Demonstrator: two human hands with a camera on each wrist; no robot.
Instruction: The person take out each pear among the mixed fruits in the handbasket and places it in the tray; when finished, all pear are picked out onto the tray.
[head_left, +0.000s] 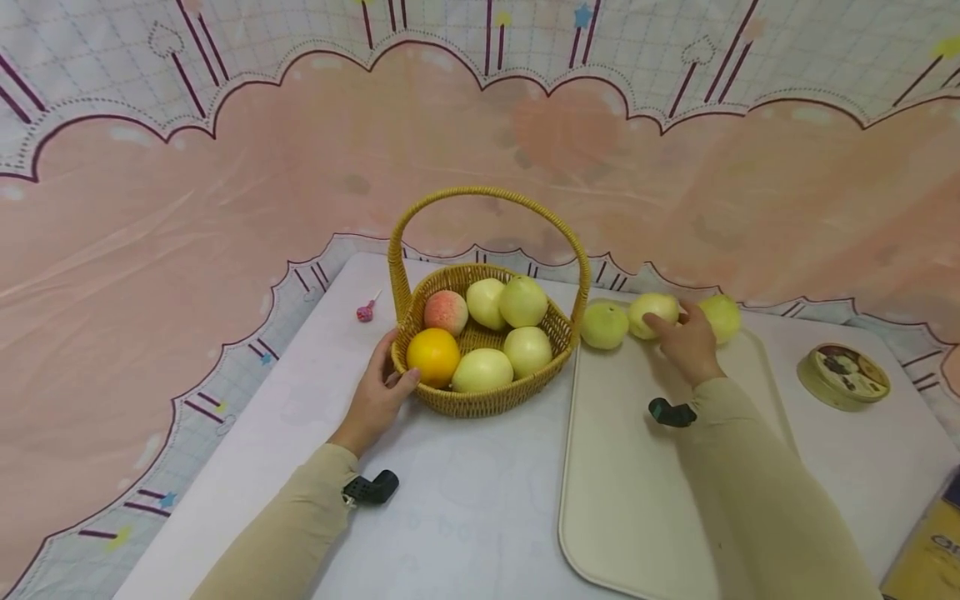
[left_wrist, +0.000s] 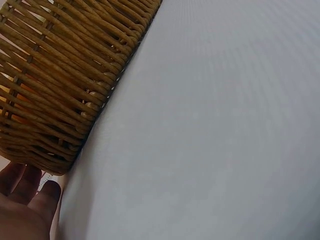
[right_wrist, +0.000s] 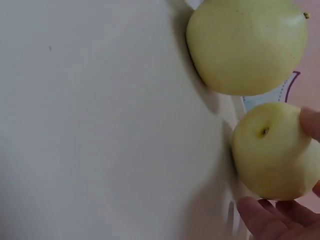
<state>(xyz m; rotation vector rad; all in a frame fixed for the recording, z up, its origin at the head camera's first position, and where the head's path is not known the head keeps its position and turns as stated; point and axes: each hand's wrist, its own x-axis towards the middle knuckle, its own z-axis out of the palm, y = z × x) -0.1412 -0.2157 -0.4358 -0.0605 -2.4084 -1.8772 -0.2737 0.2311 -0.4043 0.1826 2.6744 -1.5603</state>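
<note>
A woven basket (head_left: 480, 406) with a tall arched handle holds an orange (head_left: 432, 357), a peach (head_left: 446, 313) and several yellow-green pears (head_left: 482, 372). My left hand (head_left: 375, 400) grips the basket's left side, thumb at the rim; in the left wrist view its fingers (left_wrist: 47, 195) reach against the wicker end. At the far end of a beige tray (head_left: 622, 500), my right hand (head_left: 688, 343) holds the middle one of three pears (head_left: 651, 315). The right wrist view has that pear (right_wrist: 275, 152) between thumb and fingers. Another pear (head_left: 604, 325) sits to its left, one (head_left: 722, 317) to its right.
A round tin (head_left: 843, 377) with a picture lid stands right of the tray. Left of the basket lies a pink-wrapped lollipop (head_left: 365, 312). A yellow package (head_left: 930, 542) shows at the lower right corner. Patterned cloth (head_left: 480, 142) hangs behind the white table (head_left: 450, 500).
</note>
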